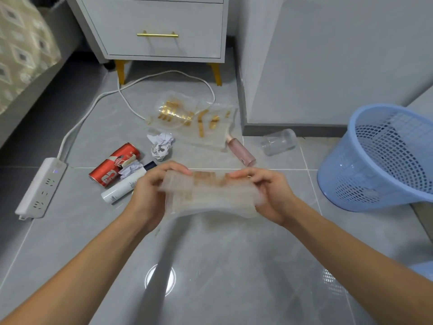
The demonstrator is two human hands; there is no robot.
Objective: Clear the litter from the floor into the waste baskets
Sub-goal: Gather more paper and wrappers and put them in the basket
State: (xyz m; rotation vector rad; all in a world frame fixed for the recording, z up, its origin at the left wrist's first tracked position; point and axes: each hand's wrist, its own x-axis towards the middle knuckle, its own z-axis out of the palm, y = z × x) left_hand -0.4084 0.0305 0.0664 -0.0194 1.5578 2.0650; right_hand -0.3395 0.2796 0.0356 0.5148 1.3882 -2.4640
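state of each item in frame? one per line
plastic wrapper: held off the floor by left hand and right hand
red can: lying, dented
white bottle: lying
crumpled paper: on floor
pink bottle: lying
clear cup: on its side
blue basket: tilted

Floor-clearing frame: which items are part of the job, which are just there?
Job: plastic wrapper held in both hands (left hand, right hand); second wrapper; can; paper ball; white tube; pink bottle; clear cup; blue basket.

Not job: power strip; nightstand; bed.
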